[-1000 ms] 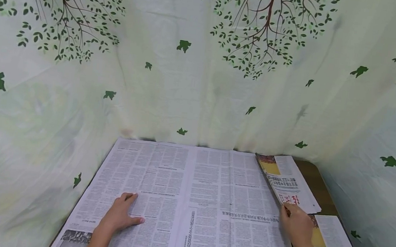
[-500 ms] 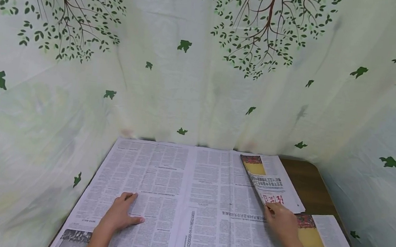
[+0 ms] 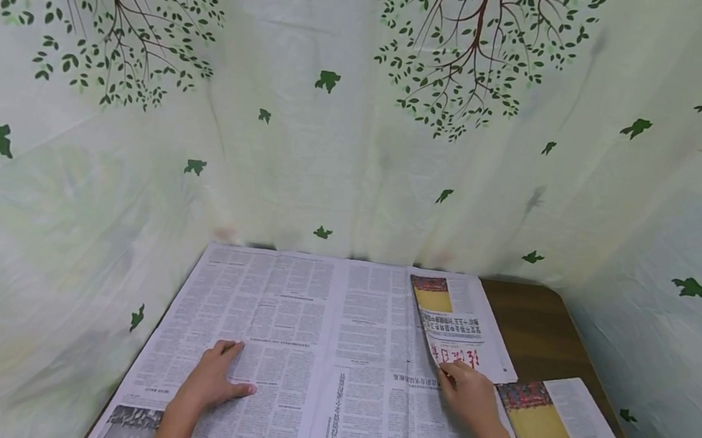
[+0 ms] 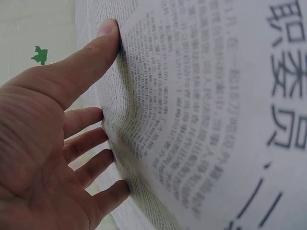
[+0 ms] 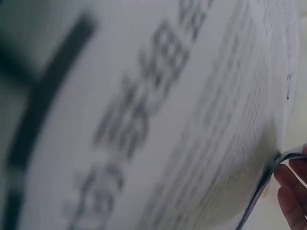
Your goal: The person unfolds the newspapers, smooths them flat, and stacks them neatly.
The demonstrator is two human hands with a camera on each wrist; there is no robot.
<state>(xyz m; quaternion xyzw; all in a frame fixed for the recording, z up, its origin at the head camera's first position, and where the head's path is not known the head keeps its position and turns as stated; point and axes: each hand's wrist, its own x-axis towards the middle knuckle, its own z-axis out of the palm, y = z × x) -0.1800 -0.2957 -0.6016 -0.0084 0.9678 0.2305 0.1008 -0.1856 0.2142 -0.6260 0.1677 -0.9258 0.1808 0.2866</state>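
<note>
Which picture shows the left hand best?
The left wrist view: the left hand is close up, its thumb and four fingers against the newspaper. The head view shows it smaller, from the back; the right wrist view doesn't show it.

Folded newspaper point(image 3: 468, 323) over right part of open newspaper point(image 3: 296, 379).
We note its red-and-gold photo point(image 3: 432, 293) and red lettering point(image 3: 460, 354) facing up, upside down to us; the open newspaper lies spread wide.

Leaf-printed fabric point(image 3: 379, 204) hangs behind a brown table point(image 3: 536, 330).
</note>
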